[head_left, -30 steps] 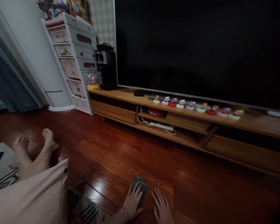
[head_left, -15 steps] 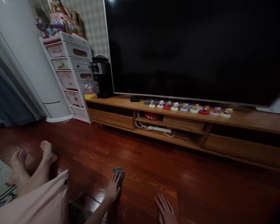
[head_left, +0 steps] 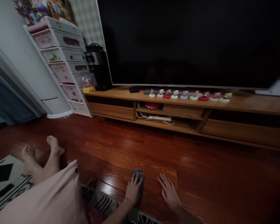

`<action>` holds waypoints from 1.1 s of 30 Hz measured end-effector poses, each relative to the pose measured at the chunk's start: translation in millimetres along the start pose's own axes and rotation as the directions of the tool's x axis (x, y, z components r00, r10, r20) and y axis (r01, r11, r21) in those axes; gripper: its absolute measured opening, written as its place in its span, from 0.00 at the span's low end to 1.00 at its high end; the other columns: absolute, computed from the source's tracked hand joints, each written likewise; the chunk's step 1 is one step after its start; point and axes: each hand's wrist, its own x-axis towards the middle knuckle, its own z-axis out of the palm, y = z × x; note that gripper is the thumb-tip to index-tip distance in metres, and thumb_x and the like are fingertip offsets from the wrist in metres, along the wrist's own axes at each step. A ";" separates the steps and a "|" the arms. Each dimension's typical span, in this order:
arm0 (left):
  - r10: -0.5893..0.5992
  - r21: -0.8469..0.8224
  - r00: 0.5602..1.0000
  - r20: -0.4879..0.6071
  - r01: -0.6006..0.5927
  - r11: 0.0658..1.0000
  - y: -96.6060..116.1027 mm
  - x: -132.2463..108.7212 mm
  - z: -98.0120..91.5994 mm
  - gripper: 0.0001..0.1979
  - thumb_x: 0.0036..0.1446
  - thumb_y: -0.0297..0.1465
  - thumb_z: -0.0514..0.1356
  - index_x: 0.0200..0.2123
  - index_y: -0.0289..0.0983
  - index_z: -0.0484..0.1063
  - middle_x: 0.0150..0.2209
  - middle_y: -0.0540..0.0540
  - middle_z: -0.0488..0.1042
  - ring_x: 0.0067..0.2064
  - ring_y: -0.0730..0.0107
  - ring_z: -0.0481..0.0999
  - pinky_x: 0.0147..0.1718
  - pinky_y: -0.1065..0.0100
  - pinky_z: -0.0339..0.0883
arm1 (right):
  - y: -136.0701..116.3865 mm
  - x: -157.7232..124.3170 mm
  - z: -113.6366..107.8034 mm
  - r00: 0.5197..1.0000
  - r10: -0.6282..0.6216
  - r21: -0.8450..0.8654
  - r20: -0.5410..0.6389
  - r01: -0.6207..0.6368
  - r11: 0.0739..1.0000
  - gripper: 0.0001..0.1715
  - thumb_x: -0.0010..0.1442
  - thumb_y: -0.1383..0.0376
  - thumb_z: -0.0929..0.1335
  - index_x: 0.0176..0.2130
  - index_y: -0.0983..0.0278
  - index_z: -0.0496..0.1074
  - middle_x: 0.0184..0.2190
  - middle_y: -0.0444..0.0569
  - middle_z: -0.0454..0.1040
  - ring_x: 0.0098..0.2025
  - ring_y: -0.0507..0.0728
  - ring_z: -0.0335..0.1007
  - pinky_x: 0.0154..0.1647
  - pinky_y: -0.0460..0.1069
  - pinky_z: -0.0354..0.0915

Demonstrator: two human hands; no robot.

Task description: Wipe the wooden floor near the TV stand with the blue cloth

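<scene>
A small, loose stack of dark blue-grey cards (head_left: 141, 176) lies on the wooden floor, its pieces slightly fanned out. On top of it rests my left hand (head_left: 132, 188), palm down with fingers spread, covering the near part. A short way to the right, my right hand (head_left: 170, 192) is flat against the floor, fingers stretched out and nothing in it. Bare floor shows between the right hand and the cards.
A long wooden TV stand (head_left: 112, 110) runs across the far side, with a row of little figurines (head_left: 184, 95) below a large dark television (head_left: 189, 43). A pink cushion (head_left: 49, 196), a person's bare feet (head_left: 53, 146) and a patterned rug (head_left: 8, 183) are at left.
My left hand and the cards have moved right across the floor, closer to my right hand. More of my right hand shows, further forward. The camera view has tilted down.
</scene>
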 end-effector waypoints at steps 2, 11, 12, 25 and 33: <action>0.023 0.021 0.999 -0.041 -0.022 1.000 -6.7 1.8 -7.5 0.42 0.51 0.19 0.53 0.68 0.50 0.51 0.71 0.48 0.44 0.70 0.52 0.44 0.63 0.47 0.53 | 0.0 -0.2 -0.3 1.000 0.003 0.001 0.008 -0.003 1.000 0.38 0.61 0.71 0.56 0.68 0.52 0.52 0.70 0.40 0.47 0.70 0.56 0.43 0.69 0.60 0.46; -0.280 0.166 0.916 -0.286 0.335 0.927 -85.7 15.3 -14.1 0.37 0.57 0.14 0.44 0.67 0.45 0.54 0.69 0.43 0.52 0.68 0.55 0.54 0.60 0.55 0.61 | 4.8 -0.6 6.1 1.000 0.000 -0.017 -0.010 0.000 1.000 0.39 0.60 0.72 0.56 0.67 0.52 0.53 0.70 0.40 0.47 0.71 0.55 0.42 0.70 0.59 0.45; -0.290 0.182 0.902 -0.320 0.359 0.915 -92.7 15.6 -8.7 0.36 0.57 0.14 0.44 0.67 0.45 0.55 0.69 0.42 0.53 0.67 0.55 0.55 0.61 0.54 0.60 | 5.2 -0.5 6.1 1.000 -0.004 -0.017 -0.008 0.004 1.000 0.39 0.60 0.72 0.56 0.68 0.52 0.52 0.70 0.40 0.47 0.71 0.55 0.42 0.70 0.60 0.45; 0.268 0.212 0.939 -0.216 -0.223 0.951 18.7 25.3 65.7 0.31 0.63 0.23 0.49 0.67 0.47 0.53 0.69 0.44 0.52 0.69 0.54 0.50 0.62 0.49 0.59 | -1.4 0.0 -3.6 1.000 -0.002 -0.025 0.019 0.003 1.000 0.40 0.60 0.73 0.56 0.68 0.51 0.50 0.70 0.41 0.46 0.71 0.56 0.41 0.69 0.60 0.47; -0.239 0.112 0.932 -0.272 0.277 0.954 -79.4 17.9 2.2 0.37 0.56 0.14 0.45 0.68 0.42 0.53 0.70 0.43 0.47 0.70 0.56 0.47 0.64 0.53 0.51 | 0.3 -0.5 -2.5 0.999 -0.004 -0.001 0.033 0.004 1.000 0.42 0.60 0.72 0.56 0.69 0.52 0.45 0.71 0.42 0.44 0.71 0.57 0.41 0.69 0.61 0.46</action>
